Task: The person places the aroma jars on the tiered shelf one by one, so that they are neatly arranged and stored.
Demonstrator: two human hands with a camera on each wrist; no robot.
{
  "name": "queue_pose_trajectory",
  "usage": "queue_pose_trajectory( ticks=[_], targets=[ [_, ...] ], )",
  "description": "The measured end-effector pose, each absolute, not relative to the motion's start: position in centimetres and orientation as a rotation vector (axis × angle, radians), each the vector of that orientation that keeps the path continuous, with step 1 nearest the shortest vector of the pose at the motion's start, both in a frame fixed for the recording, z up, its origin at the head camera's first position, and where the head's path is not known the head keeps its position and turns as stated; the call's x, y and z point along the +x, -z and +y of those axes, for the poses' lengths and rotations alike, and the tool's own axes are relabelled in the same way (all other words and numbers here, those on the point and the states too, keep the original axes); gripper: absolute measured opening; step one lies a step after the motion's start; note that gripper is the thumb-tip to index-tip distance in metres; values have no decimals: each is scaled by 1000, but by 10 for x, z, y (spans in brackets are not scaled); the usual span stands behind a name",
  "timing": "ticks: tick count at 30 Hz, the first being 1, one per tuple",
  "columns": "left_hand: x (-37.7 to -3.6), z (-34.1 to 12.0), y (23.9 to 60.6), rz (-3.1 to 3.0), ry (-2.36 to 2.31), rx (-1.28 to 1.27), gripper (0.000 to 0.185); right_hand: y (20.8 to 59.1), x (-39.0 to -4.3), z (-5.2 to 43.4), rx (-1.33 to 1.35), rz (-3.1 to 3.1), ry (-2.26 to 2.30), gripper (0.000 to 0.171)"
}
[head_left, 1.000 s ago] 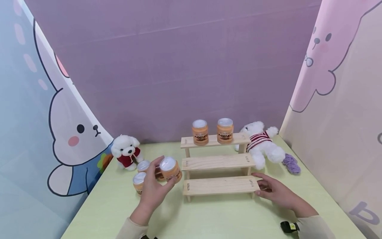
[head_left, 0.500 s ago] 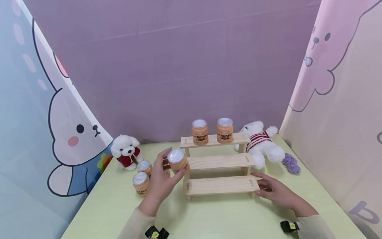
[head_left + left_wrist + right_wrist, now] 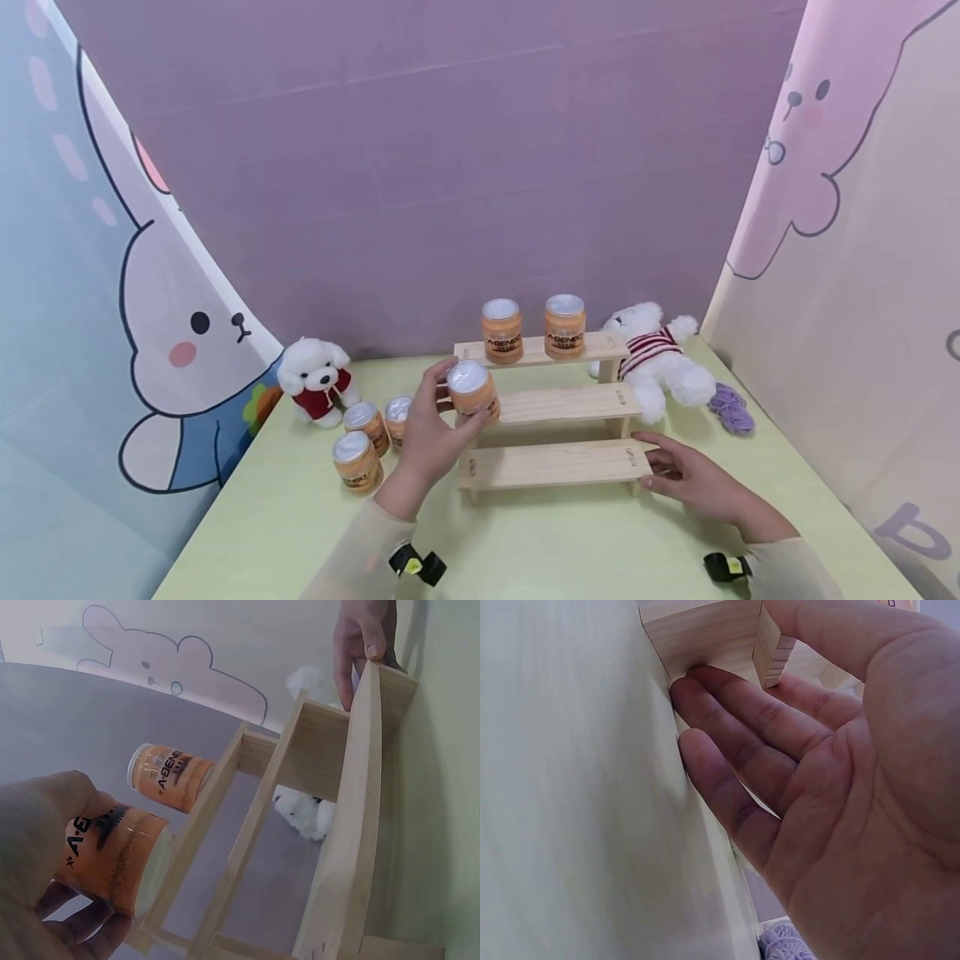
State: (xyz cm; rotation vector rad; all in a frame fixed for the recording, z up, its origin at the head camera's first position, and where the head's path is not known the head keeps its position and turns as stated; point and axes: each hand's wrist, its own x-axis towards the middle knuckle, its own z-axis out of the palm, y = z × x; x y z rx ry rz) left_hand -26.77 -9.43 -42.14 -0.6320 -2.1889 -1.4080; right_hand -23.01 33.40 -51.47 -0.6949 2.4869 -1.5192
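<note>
The left hand (image 3: 423, 433) has an orange jar (image 3: 472, 390) in its grip, fingers and thumb curled round the body, white lid up, and it holds the jar in the air at the left end of the wooden step shelf (image 3: 555, 462), level with the middle step. From the left wrist view the jar (image 3: 112, 859) sits deep in the palm, its base turned toward the shelf's open frame. The right hand (image 3: 686, 479) lies at the shelf's right end, fingers straight and relaxed, fingertips touching the end of the lowest step, nothing clasped; the right wrist view shows those fingers (image 3: 739, 735) flat against the wood and the worktop (image 3: 570, 550). Up on the top step stand two more orange jars (image 3: 532, 329), side by side and upright. On the worktop to the left, three jars (image 3: 371, 437) cluster near a white plush dog in red (image 3: 315, 382). Far right, a white plush bear in a striped top (image 3: 656, 358) leans beside the shelf, a purple yarn bundle (image 3: 731, 408) just beyond it.
</note>
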Motion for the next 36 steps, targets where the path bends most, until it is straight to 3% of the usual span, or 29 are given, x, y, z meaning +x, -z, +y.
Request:
queue_pose_trajectory(
  ticks=[36],
  targets=[
    [-299,-25,421,-2268,1555,-780,83,514,-231,334,-703,2467,1539,74]
  ],
)
